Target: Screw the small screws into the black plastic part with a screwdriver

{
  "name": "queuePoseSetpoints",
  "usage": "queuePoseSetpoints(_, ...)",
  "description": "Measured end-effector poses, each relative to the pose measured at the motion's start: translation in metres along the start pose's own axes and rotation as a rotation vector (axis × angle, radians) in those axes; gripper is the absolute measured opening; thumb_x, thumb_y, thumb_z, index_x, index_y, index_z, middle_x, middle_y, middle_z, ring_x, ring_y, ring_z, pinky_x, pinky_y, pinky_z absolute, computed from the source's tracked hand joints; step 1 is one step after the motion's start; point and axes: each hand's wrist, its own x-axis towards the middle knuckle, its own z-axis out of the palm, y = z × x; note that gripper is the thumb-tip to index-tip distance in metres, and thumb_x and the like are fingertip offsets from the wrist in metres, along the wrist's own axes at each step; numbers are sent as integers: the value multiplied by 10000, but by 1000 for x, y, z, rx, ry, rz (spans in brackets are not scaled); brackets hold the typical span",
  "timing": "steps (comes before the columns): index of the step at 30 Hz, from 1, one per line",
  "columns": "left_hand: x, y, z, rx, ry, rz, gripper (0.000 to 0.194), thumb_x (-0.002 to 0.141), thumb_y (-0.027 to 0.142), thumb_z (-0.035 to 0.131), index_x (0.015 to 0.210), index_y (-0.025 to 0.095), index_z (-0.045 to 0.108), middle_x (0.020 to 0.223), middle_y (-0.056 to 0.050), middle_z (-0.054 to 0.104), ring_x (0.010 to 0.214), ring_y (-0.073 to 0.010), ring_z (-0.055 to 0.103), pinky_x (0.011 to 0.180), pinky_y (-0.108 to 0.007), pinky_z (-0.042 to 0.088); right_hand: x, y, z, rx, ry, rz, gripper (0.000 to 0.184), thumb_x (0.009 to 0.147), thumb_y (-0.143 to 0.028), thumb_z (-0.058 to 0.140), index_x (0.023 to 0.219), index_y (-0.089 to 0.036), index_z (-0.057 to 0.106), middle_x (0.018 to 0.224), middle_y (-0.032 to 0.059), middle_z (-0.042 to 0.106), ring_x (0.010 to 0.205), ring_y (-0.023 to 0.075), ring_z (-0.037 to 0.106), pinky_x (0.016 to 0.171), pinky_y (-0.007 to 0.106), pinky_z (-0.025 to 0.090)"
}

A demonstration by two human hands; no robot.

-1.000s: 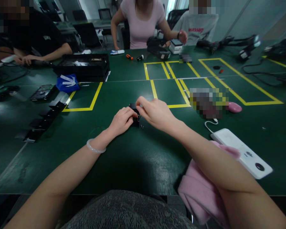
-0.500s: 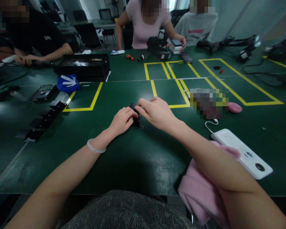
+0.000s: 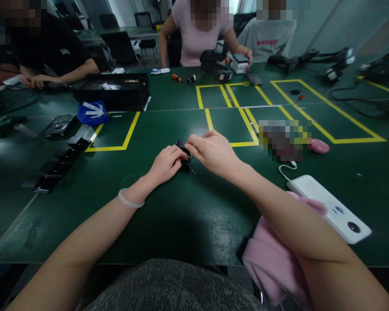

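The tabletop (image 3: 181, 224) looks smooth and glossy, the pink cloth (image 3: 269, 259) matt.

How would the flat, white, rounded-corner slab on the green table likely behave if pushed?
The white slab would probably stay rigid, as its face looks smooth and unbent. Lying flat on the green table, it seems unlikely to roll or tip. The soft-looking pink fabric overlapping its edge might drag along.

Passable low over the green tabletop (image 3: 175, 220) between left forearm (image 3: 94, 224) and right forearm (image 3: 272, 211), but blocked ahead by left hand (image 3: 165, 164), right hand (image 3: 215, 153) and black part (image 3: 184, 166).
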Motion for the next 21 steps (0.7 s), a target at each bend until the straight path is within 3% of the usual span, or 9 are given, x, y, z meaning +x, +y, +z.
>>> queuePoseSetpoints(6, 0, 0, 1, -5, 12, 12, 203, 919, 121, 434, 953, 181, 625, 963, -69, 636, 906, -226, 558, 813, -373, 451, 0, -2, 1, 49, 24, -6, 383, 1008, -234, 286, 1242, -117, 567, 744, 32, 682, 643, 179, 529, 903, 316, 337)
queuePoseSetpoints(14, 0, -1, 2, -2, 9, 2, 201, 915, 125, 439, 951, 189, 626, 962, -67, 637, 915, -231, 561, 825, -378, 451, 1, 0, 0, -3, -18, -7, 427, 1040, -365, 277, 992, -164, 651, 766, 71, 701, 683, 193, 562, 911, 323, 333)
queuePoseSetpoints(21, 0, 1, 0, -3, -6, -8, 207, 923, 132, 429, 956, 189, 626, 973, -71, 640, 923, -230, 563, 845, -380, 458, 0, -1, -1, 68, 3, -9, 356, 1002, -236, 312, 1204, -122, 582, 762, 43, 692, 664, 185, 537, 923, 319, 330)
